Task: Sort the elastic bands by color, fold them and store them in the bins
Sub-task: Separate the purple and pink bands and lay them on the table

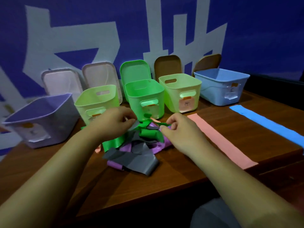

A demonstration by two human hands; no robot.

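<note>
Head view: a brown bench point(181, 175) carries a pile of bands point(136, 152), green, grey and purple tangled together. Behind the pile stand five open bins in a row: a lilac bin point(41, 119), a pale green bin point(97, 102), a green bin point(144, 94) directly behind the pile, a second pale green bin point(181, 92) and a blue bin point(220, 86); their floors are hidden by the near walls. Right of the pile a pink band point(220, 139) lies flat, its long axis running from the near bench edge back toward the bins. Farther right of the pile a blue band point(271, 124) lies parallel. Above the pile's far side, the right hand point(179, 129) has its grip pinching the end of a green band point(160, 123). The left hand point(113, 122) curls over the pile's left top; what its grip holds cannot be told.
</note>
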